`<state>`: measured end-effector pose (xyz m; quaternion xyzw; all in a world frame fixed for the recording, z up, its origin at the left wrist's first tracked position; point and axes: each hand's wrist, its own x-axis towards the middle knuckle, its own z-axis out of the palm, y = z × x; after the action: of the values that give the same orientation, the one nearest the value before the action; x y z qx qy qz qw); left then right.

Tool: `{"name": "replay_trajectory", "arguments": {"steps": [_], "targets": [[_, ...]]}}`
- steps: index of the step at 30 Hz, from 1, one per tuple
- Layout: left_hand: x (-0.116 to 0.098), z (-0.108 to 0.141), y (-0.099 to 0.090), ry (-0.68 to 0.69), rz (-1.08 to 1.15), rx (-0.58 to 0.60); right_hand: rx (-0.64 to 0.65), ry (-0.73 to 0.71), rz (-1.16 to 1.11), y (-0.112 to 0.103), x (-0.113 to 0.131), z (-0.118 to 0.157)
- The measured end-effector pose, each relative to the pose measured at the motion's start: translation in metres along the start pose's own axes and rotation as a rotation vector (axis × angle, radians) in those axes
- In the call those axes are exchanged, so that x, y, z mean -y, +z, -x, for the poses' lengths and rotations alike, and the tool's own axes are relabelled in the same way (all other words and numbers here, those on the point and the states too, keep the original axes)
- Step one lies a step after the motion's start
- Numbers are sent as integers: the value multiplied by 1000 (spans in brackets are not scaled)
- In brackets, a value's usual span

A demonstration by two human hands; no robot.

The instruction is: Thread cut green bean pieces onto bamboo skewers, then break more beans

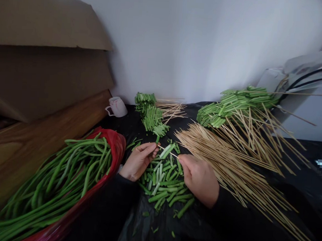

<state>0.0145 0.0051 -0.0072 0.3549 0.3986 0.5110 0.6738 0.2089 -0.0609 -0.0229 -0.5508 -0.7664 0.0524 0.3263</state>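
Our right hand: thumb, forefinger pinched on skewer. Our left hand: fingertips bunched at skewer's far end, exact hold unclear. Red bag cut off below.

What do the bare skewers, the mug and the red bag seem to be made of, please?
Bare skewers: probably bamboo or wood, matte; pale tan, slender, straight. Mug: perhaps smooth ceramic; whitish, pink-marked wall. Red bag: likely thin, shiny plastic; creased, light-catching rim.
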Motion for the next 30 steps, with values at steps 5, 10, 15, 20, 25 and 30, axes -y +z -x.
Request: {"name": "replay_trajectory", "arguments": {"steps": [5,10,15,20,25,30], "targets": [[-1,1,0,-20,-14,26,15,4,-31,-1,0,1],[-1,1,0,-17,-31,44,20,10,-43,1,-1,2],[0,2,0,2,-60,62,32,12,-51,3,-1,2],[5,5,4,0,-128,105,21,7,-48,5,1,1],[9,4,6,50,-188,103,3,-5,-31,4,3,-2],[1,0,-3,112,-276,41,-68,2,-30,-1,3,-3]]}}
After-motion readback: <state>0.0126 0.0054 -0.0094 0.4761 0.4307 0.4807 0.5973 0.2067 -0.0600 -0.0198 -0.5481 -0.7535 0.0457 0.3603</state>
